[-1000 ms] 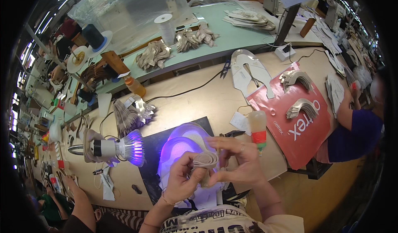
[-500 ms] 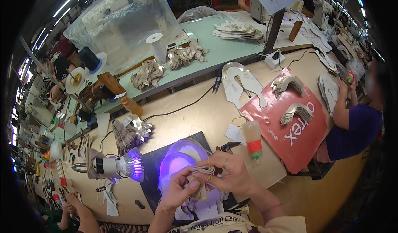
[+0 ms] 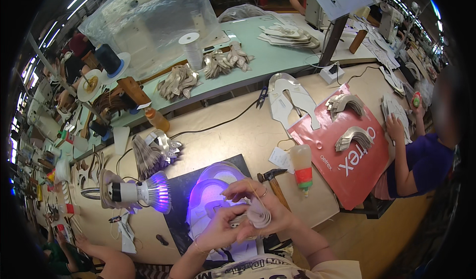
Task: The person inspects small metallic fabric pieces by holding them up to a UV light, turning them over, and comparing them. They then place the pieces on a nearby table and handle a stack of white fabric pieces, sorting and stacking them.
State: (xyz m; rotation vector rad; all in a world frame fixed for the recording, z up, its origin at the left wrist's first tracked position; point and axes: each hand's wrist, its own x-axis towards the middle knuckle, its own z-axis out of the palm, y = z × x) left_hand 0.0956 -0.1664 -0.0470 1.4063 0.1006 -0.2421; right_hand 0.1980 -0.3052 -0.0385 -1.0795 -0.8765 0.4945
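Observation:
Between my two hands is a small bundle of pale grey strips (image 3: 259,214), bent round in nested loops. My left hand (image 3: 223,228) has its fingers closed on the bundle's left side. My right hand (image 3: 271,210) is wrapped round the right side, its index finger raised and curled. A thin yellowish band runs by the right fingers; whether it circles the strips I cannot tell. Below the hands, curved white shoe-upper pieces (image 3: 199,214) lie on a black mat (image 3: 174,218) under violet light. A lamp (image 3: 157,192) shines on them from the left.
A hammer (image 3: 273,182) and a glue bottle (image 3: 301,171) lie right of my hands. Curved stacks rest on a red plastic sheet (image 3: 325,152). Grey pieces (image 3: 148,157) are heaped behind the lamp. A co-worker (image 3: 421,152) handles white pieces at the right; other people sit at left.
The bundle has turned so its looped end faces up, and my right hand has shifted round it. More of the hammer shows. The right co-worker's hand now rests on the white pieces.

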